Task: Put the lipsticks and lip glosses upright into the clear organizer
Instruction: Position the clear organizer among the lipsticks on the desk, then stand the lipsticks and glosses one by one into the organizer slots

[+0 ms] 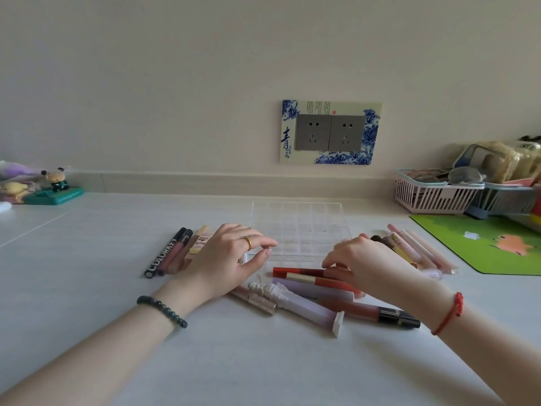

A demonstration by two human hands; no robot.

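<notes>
We judge the job barely begun. The clear organizer (298,228) sits in the middle of the table (263,361), and every cell we can see through its walls looks empty. Taking it as the centre of the dial, the lipsticks and glosses lie flat in three lots. A black tube (164,253) and its neighbours are at nine o'clock, the pale pink sticks (421,250) at three. A loose pile at six includes a lilac column-shaped tube (307,309).

Our left hand (231,259) hovers at about seven o'clock, by the near corner, fingers relaxed and apart, holding nothing we can make out. Our right hand (371,265), at about five o'clock, has its fingertips down on a red tube (295,271) at the top of the pile. We cannot tell whether they pinch it or only touch. Nothing stands upright yet, so the whole sorting is left to do.
</notes>
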